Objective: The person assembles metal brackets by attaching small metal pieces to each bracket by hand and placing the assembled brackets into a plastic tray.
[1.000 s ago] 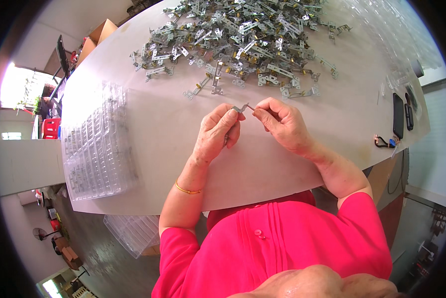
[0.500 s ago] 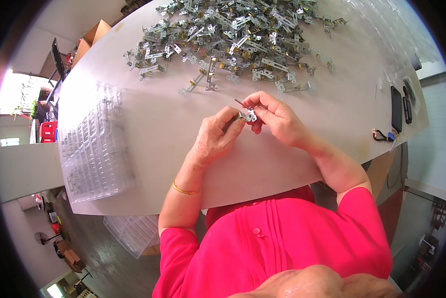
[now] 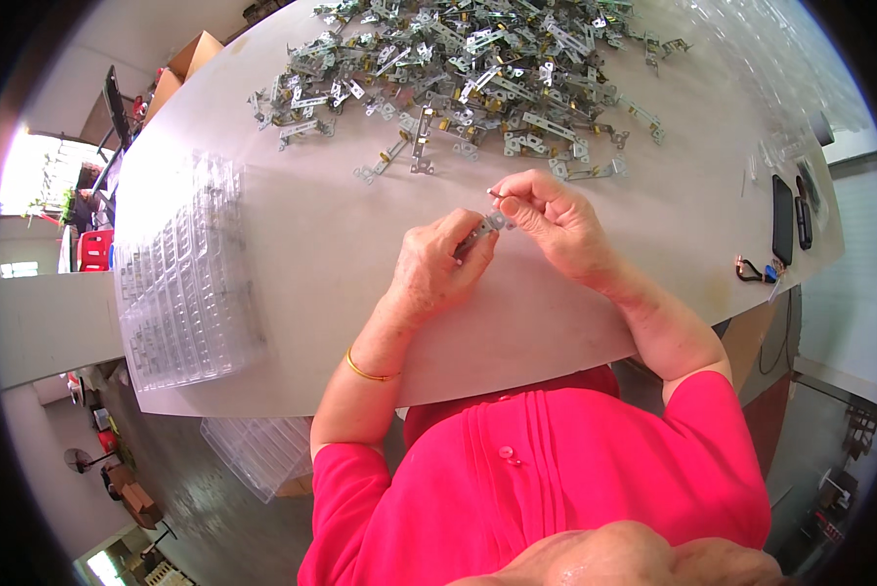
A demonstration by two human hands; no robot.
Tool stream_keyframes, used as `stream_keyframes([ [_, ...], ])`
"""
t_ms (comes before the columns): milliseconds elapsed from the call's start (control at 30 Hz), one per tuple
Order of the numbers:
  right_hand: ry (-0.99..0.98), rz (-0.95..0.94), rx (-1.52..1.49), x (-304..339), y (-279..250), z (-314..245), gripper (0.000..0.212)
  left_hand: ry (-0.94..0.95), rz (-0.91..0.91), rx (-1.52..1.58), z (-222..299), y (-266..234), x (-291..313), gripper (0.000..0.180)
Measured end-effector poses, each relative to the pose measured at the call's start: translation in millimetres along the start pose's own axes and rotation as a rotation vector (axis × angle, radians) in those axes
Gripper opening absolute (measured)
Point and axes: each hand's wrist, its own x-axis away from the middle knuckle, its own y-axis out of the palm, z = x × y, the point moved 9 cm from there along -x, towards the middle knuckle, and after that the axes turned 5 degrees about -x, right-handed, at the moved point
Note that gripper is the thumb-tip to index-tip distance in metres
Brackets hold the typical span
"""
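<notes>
One bracket (image 3: pixel 485 228) juts past the pinching left grip (image 3: pixel 432 262); right grip (image 3: pixel 561 230) holds a rod (image 3: pixel 494 193).

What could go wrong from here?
The thin rod in the right hand might poke the nearby left hand. The small metal piece, pinched in the left hand, could slip and drop. The clear plastic trays lie close to the table's edge, so a bump might knock them off.

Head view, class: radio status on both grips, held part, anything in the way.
Left grip closed on metal bracket, partly hiding it. Right grip pinching thin piece near bracket's end. Pile of metal parts beyond, out of the way.
</notes>
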Motion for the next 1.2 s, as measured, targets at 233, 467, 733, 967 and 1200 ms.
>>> stream_keyframes([
  [233,0.169,-0.053,0.022,3.7,4.7,7.7,0.009,0.061,0.034,0.013,5.7,-6.2,-3.3,0.016],
  [467,0.092,0.041,-0.043,-4.2,-11.6,-1.7,0.01,-0.309,-0.261,0.619,-22.3,8.7,3.9,0.038],
  [733,-0.31,0.209,0.331,-2.2,-25.5,-26.8,0.008,-0.429,-0.282,0.901,-33.4,24.3,8.1,0.042],
  [967,-0.132,0.055,0.466,6.1,2.0,-31.1,0.002,-0.303,-0.118,0.947,-35.6,16.0,0.8,0.048],
  [1200,-0.116,0.001,0.493,6.2,7.0,-28.3,0.004,-0.263,-0.102,0.735,-35.2,15.7,2.1,0.054],
])
